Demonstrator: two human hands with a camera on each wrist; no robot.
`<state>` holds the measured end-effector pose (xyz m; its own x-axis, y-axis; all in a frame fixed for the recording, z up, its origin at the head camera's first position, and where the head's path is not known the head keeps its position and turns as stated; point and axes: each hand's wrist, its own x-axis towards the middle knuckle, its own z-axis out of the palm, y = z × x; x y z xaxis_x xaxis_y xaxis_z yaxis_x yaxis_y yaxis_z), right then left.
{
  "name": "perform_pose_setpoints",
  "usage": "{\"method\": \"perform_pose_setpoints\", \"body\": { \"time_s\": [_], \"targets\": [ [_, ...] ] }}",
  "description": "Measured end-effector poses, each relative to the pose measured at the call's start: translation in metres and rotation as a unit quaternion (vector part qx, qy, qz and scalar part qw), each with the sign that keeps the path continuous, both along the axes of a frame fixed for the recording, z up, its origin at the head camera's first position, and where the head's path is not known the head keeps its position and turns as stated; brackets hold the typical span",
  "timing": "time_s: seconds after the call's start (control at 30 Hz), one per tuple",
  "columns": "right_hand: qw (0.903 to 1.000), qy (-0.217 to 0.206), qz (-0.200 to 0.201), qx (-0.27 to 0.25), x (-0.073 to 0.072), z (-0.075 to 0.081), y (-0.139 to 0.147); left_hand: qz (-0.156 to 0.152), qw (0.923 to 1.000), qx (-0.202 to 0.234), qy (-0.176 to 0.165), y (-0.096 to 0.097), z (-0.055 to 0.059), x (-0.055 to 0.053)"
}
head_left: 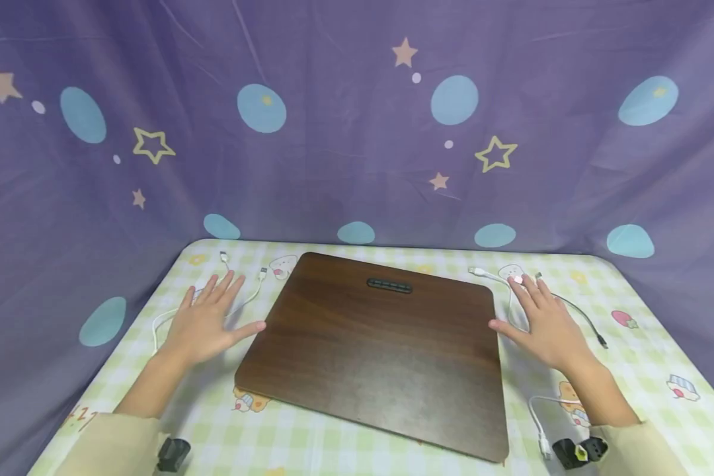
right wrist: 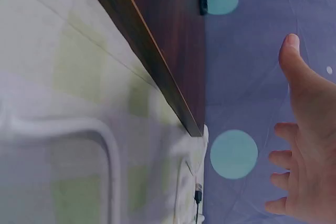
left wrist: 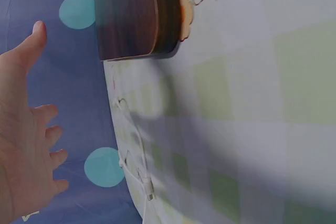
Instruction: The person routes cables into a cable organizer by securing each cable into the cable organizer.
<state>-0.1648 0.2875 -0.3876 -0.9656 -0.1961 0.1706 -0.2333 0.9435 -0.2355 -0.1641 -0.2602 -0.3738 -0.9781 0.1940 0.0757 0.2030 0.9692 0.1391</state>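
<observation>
A dark brown wooden board [head_left: 381,357] with rounded corners lies askew on the table, a black slotted strip [head_left: 389,285] set near its far edge. To its left my left hand [head_left: 205,324] is spread above the tablecloth, thumb toward the board's left edge. On the other side my right hand [head_left: 544,327] hovers with fingers spread, its thumb by the board's right edge. Both wrist views show the hands raised off the cloth, holding nothing. White USB cables [head_left: 250,297] lie beneath and around the left hand. Near the right hand are a white cable [head_left: 482,272] and a black cable [head_left: 589,324].
Another short white cable [head_left: 535,416] lies at the near right, beside the right sleeve. A checked green and white tablecloth [head_left: 309,436] with cartoon prints covers the table. Purple curtain [head_left: 345,145] with stars and blue ovals hangs behind and along both sides.
</observation>
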Motion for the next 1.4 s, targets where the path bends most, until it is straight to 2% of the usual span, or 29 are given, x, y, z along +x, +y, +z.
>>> {"method": "perform_pose_setpoints", "body": {
  "time_s": [0.3,0.53,0.73,0.83,0.97,1.13,1.27,1.4],
  "targets": [
    [0.9979,-0.041,0.047,-0.019,0.006,-0.009,-0.014,-0.005,0.9999,-0.003,0.016,0.006,-0.008,0.002],
    [0.9968,-0.045,0.065,-0.003,0.014,-0.020,-0.025,0.000,0.9995,-0.002,0.033,0.011,-0.020,-0.002],
    [0.9970,-0.054,0.052,-0.015,0.018,-0.026,-0.030,-0.014,0.9991,0.001,0.040,0.018,-0.025,-0.006],
    [0.9977,-0.047,0.041,-0.028,0.020,-0.028,-0.032,-0.020,0.9986,0.020,0.044,0.022,-0.026,-0.008],
    [0.9962,-0.044,0.024,-0.071,0.022,-0.031,-0.035,-0.007,0.9979,0.058,0.029,0.028,-0.029,-0.009],
    [0.9855,-0.081,-0.017,-0.148,0.022,-0.028,-0.034,0.011,0.9938,0.110,-0.012,0.034,-0.034,-0.015],
    [0.9749,-0.125,-0.059,-0.174,0.021,-0.022,-0.031,0.016,0.9863,0.160,-0.039,0.039,-0.035,-0.024],
    [0.9559,-0.178,-0.101,-0.210,0.019,-0.020,-0.028,0.038,0.9756,0.204,-0.071,0.045,-0.034,-0.035]
  ]
}}
